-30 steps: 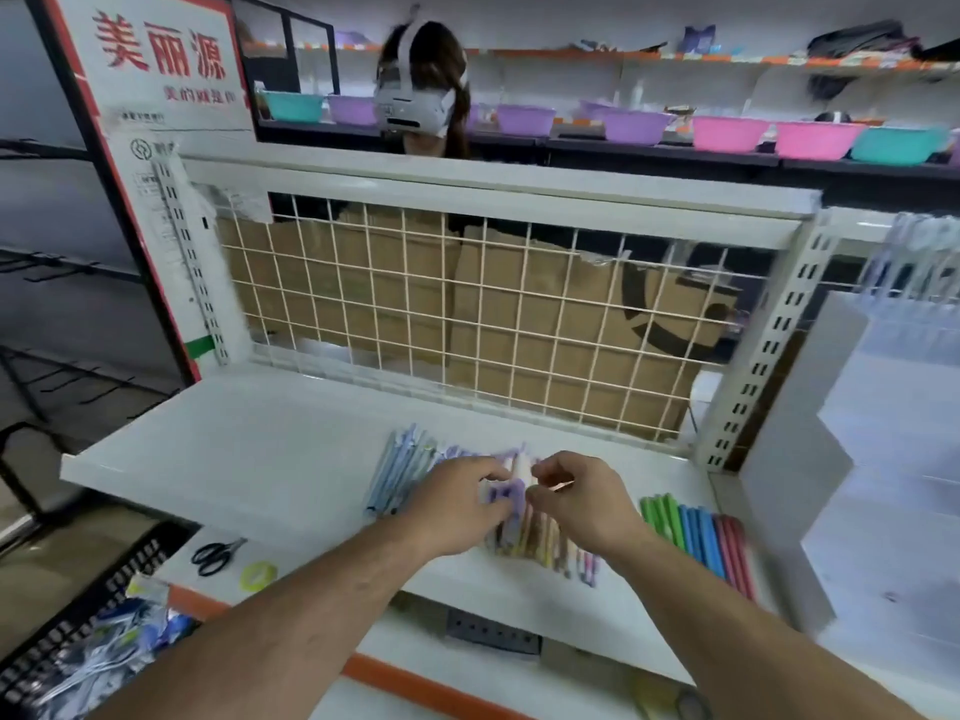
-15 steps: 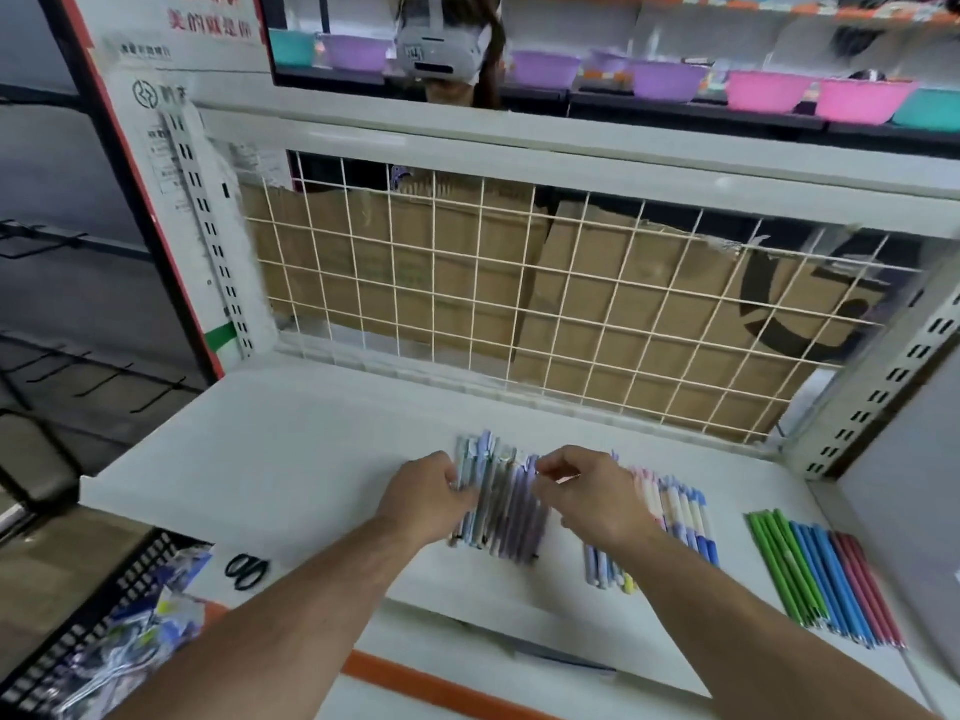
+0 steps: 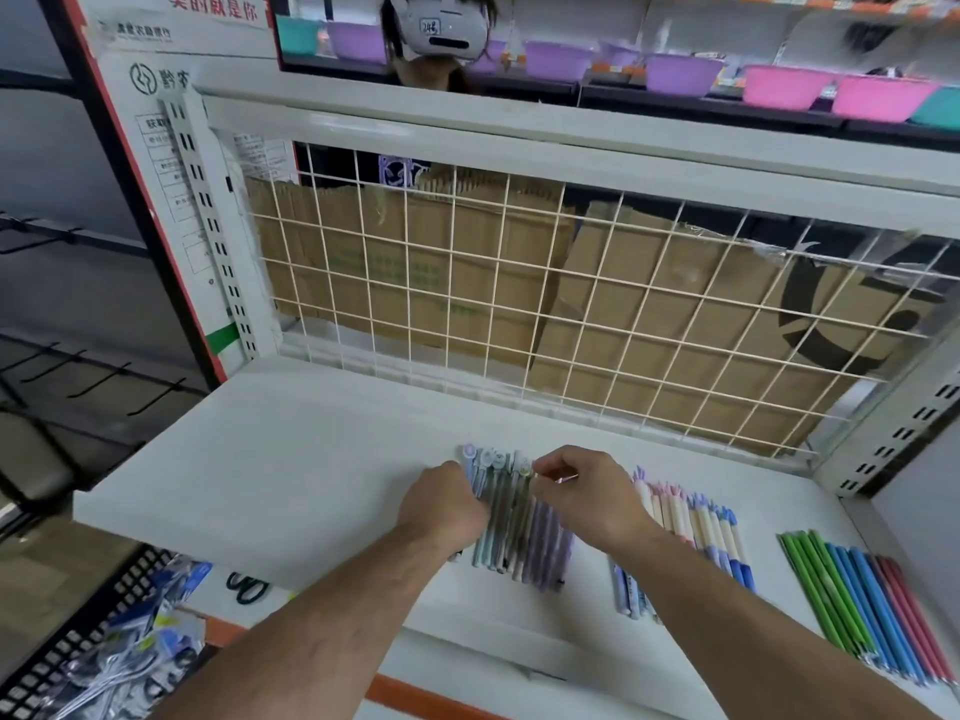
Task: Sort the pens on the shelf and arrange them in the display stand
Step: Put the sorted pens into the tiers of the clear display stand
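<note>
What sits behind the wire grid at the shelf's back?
Brown cardboard fills most of the grid; above it, a person's dark top shows. Whatever lies behind the cardboard is covered.

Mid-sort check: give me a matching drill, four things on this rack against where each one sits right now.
Things:
1. purple pens
2. cream pens
3. green pens
4. scissors

Places:
A. right end of the shelf
B. below the shelf's front edge, on the left
C. between the left hand and the right hand
D. just right of the right hand

Pairs: 1-C, 2-D, 3-A, 4-B.
</note>
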The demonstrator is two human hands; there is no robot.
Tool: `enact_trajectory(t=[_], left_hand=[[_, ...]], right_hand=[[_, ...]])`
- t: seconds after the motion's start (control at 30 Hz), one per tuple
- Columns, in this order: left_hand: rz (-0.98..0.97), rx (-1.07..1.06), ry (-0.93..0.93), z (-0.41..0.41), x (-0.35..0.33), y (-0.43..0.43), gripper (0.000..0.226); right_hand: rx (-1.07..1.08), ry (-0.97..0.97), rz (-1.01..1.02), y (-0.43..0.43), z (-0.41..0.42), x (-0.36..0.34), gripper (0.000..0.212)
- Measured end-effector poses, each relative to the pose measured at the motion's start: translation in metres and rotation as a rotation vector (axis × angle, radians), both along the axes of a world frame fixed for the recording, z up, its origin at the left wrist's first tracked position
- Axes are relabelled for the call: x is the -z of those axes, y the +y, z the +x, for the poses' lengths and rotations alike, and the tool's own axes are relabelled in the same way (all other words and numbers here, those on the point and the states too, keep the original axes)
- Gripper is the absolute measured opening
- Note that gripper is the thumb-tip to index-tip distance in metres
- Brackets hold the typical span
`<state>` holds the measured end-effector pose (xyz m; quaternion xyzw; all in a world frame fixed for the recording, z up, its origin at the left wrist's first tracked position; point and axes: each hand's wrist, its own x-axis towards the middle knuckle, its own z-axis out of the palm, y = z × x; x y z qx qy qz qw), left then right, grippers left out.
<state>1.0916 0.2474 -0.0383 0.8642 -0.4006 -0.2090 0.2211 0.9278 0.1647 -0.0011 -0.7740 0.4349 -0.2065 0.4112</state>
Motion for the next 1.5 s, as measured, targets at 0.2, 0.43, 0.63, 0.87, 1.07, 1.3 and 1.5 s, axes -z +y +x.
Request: enact_trajectory(t=[0.2,0.43,0.63,0.87,1.07,1.3,1.5], left_hand=[[0.042,0.008,-0.047,0.003,0.001,-0.005,0.013],[0.084,0.012,-0.069,0.002,0.000,-0.006,0.014],[0.067,-0.038,0.092,0.004,-0.007,-0.004,0.012],[-0.134,-0.043,0.193,-0.028,-0.027,-0.001,0.031],[-0.136,0.014,0.119,-0.057,-0.035,-0.005,0.018],[-0.192,-0.070,0.164,-0.098,-0.044,-0.013,0.023],[-0.305,-0.023,0.264,-0.190,-0.066,-0.027,0.024]], right_hand=[[-0.011,-0.021,0.020,-0.005,-0.001,0.003,0.005],[0.005,-0.020,0.052,-0.005,-0.010,0.005,0.006],[0.000,-0.013,0.044,0.000,-0.027,-0.003,0.006],[0.028,-0.021,0.023,0.011,-0.055,-0.012,0.003],[0.045,-0.046,0.011,0.018,-0.084,-0.015,0.004],[0.039,-0.077,0.013,0.009,-0.139,-0.022,0.003],[0.025,-0.098,0.011,-0.002,-0.205,-0.039,0.003]])
